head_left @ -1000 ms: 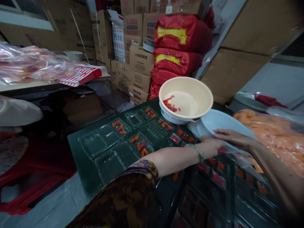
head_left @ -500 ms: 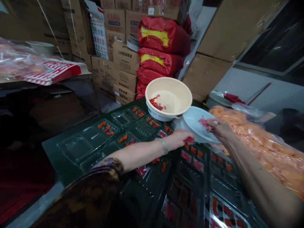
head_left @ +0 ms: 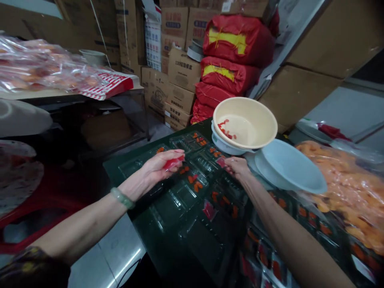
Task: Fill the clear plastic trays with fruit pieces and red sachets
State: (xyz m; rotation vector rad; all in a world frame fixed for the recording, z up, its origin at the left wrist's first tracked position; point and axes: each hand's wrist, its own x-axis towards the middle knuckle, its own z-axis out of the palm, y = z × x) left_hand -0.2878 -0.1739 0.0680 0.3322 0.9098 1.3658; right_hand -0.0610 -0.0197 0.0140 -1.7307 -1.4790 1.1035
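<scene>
- Red packet (head_left: 173, 163) sits pinched between thumb and fingertips of the left hand (head_left: 157, 170), its long axis running level toward the cream bowl (head_left: 245, 122); the hand is curled nearly closed around it.
- That left hand hovers over the clear plastic trays (head_left: 180, 176) on the dark green surface (head_left: 168, 244), well to the near-left of the cream bowl; the empty tray cells lie directly under it.
- Right hand (head_left: 238, 168) is the nearer one to the cream bowl, just below its rim, fingers bent down onto a second small red packet (head_left: 221, 162) at the tray edge; whether it really grips it, I cannot tell.
- Inside the cream bowl: a few red pieces against the left wall, little else.
- Pale blue bowl (head_left: 288, 168), just right of the cream bowl, tilted, looks bare inside.
- Tray cells near the cream bowl hold orange-red bits; some nearer ones show none.
- Bagged orange food (head_left: 351, 188) lies further right of the cream bowl.
</scene>
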